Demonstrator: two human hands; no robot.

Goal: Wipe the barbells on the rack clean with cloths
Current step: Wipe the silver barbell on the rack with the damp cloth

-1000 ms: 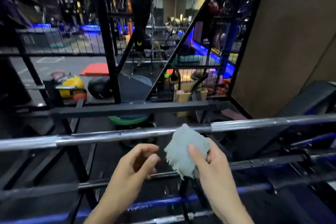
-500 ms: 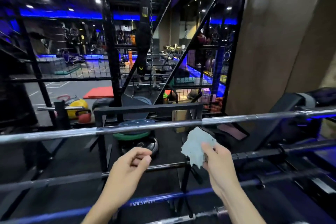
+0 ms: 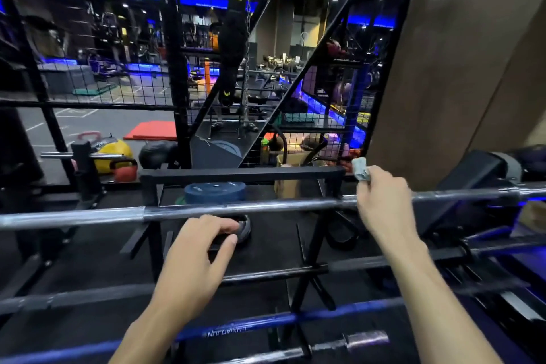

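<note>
inspector a: the wiping step is being prepared, it is judged, not yet carried out. the cloth [image 3: 361,168] is being pinched, bunched small, in the curled fingers of the right hand [image 3: 384,201], which is being held over the top chrome barbell [image 3: 236,211]. whether the bar is being touched by the cloth cannot be told; most of the cloth is being shown above and behind the bar.

inspector b: and the left hand [image 3: 195,248]?

inspector a: nothing is being held in it. its fingers are being kept loosely bent, thumb apart, just below the same bar and not touching it.

inspector b: orientation of the bar?

inspector a: its long axis is being run left to right across the view, near horizontal, rising slightly toward the right, where its sleeve end is being pointed. it is being carried at the top of the rack [image 3: 242,175], with a dark barbell [image 3: 266,273] and a blue barbell [image 3: 295,318] being stored lower and nearer.

inspector b: next move?

inspector a: in judgement, the cloth is needing to be wrapped onto the shaft and drawn along that axis, the bar possibly being steadied by the free hand.
</note>
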